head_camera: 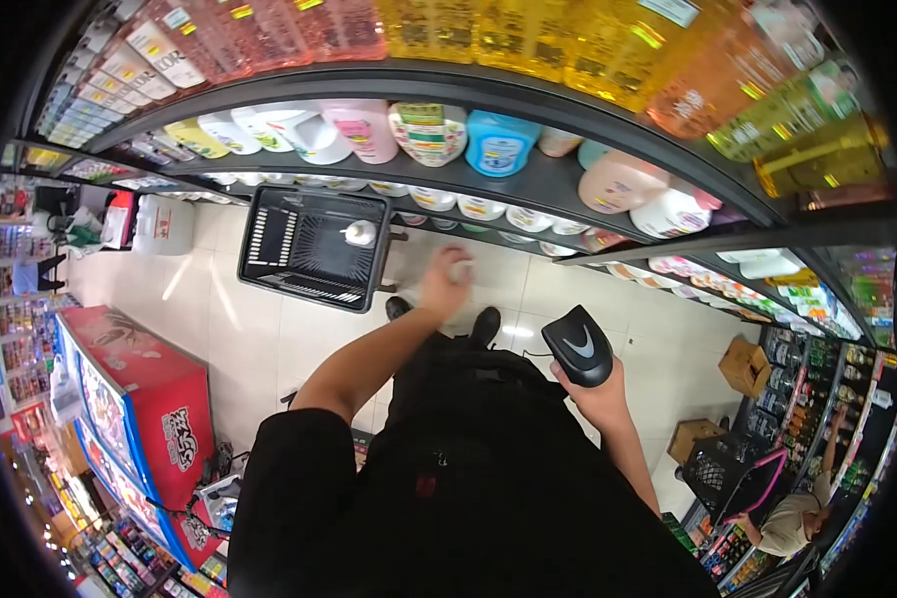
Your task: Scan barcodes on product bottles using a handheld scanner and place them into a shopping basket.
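Note:
My left hand (447, 282) is blurred, in front of the lower shelves and above my shoes. Its fingers are curled near a small pale spot, which may be an object or the floor showing through. My right hand (602, 395) grips a black handheld barcode scanner (579, 346), its broad head pointing towards the shelves. Left of my left hand stands a black plastic shopping basket (377, 278). A small white bottle (359, 233) is inside it, near the right wall.
Shelves of bottles (502, 142) curve across the front. A red chest freezer (149, 359) is at the left, a white jerrycan (166, 224) beyond it. At the right are cardboard boxes (744, 367), a black trolley (725, 467) and a person (788, 523) reaching to a shelf.

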Demonstrator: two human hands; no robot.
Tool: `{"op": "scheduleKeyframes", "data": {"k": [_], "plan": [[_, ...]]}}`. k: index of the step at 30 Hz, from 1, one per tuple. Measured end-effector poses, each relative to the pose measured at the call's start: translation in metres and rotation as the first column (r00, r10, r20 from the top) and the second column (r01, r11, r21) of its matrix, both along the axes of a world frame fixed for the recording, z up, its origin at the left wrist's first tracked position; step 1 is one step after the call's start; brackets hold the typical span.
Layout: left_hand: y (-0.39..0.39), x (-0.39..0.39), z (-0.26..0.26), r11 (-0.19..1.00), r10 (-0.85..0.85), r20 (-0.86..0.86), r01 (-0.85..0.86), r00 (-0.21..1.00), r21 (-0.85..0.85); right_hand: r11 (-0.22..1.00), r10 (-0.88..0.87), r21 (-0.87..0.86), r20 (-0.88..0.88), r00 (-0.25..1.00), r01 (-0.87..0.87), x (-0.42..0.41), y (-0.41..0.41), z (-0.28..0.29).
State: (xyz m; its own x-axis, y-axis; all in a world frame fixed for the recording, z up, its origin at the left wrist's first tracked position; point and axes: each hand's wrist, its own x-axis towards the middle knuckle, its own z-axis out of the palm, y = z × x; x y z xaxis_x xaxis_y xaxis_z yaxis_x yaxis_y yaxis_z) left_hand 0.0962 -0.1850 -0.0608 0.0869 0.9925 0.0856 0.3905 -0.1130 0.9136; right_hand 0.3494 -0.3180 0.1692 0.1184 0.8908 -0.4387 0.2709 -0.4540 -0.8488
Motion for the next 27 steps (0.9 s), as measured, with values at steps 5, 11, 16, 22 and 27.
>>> {"op": "scheduleKeyframes", "data": {"k": [5, 11, 16, 22, 27], "plan": [[0.011, -0.179, -0.07, 0.756, 0.485, -0.477, -0.625, 0.733, -0.193, 0.988, 0.154, -0.009, 0.025, 0.988, -0.153, -0.043, 0.035, 0.004], [0.05, -0.25, -0.085, 0.766, 0.083, -0.633, -0.456, 0.77, -0.454, 0.986, 0.165, -0.033, 0.06, 0.985, -0.163, -0.103, 0.048, 0.009], [0.093, -0.248, -0.103, 0.828, -0.115, -0.73, -0.341, 0.674, -0.445, 0.99, 0.112, -0.094, 0.13, 0.985, -0.101, -0.148, 0.049, 0.018], [0.117, -0.251, -0.132, 0.843, -0.352, -0.794, -0.201, 0.496, -0.5, 0.996, 0.016, -0.087, 0.205, 0.979, 0.002, -0.19, 0.044, 0.023], [0.117, -0.259, -0.134, 0.778, -0.427, -0.65, -0.111, 0.629, -0.618, 0.991, 0.008, -0.135, 0.211, 0.978, 0.021, -0.207, 0.043, 0.021]]}}
